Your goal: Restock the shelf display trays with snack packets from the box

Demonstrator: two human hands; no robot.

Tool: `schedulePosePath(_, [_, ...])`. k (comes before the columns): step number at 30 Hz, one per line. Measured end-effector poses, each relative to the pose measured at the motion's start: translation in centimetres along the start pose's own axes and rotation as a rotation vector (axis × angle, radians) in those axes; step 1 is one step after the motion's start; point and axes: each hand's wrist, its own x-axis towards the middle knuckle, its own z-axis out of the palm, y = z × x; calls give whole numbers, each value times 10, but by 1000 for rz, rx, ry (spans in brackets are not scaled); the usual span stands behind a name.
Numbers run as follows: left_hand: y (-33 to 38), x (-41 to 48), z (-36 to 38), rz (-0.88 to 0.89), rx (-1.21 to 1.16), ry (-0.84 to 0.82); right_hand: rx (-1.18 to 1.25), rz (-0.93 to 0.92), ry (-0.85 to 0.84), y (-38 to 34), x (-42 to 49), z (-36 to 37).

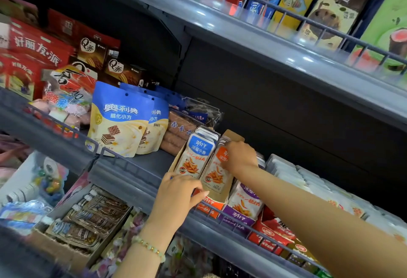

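Observation:
A cardboard display tray (220,196) stands on the middle shelf, holding a row of blue-topped snack packets (197,154) on its left and a row of orange-topped snack packets (217,174) on its right. My left hand (178,194) grips the tray's front left corner. My right hand (241,156) reaches over the orange row, its fingers curled on the top of the front orange packets. A purple packet (244,205) stands in a tray just to the right. The stock box is out of view.
The shelf's wire front rail (132,163) runs below the tray. Blue wafer pouches (119,121) and brown biscuit packs (178,132) sit left of the tray, white packets (308,180) to its right. Cookie boxes (326,11) fill the upper shelf; a lower shelf holds dark sachets (88,220).

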Motion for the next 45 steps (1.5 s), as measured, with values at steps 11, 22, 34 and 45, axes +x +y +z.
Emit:
schedulePosePath(11, [-13,2,-1,5,-95,98,433,-91,51,-14,-2,-34])
schedulePosePath(22, [-26,6,13,-64,-22,33,272,-203,50,-53,13,4])
schedulePosePath(34, [-17,1,5,-66,-27,144,457,-330,-6,-38,2,-4])
schedulePosePath(45, [-9,-87,7,-331,-163,270,1143,-486,630,74,-237,-159])
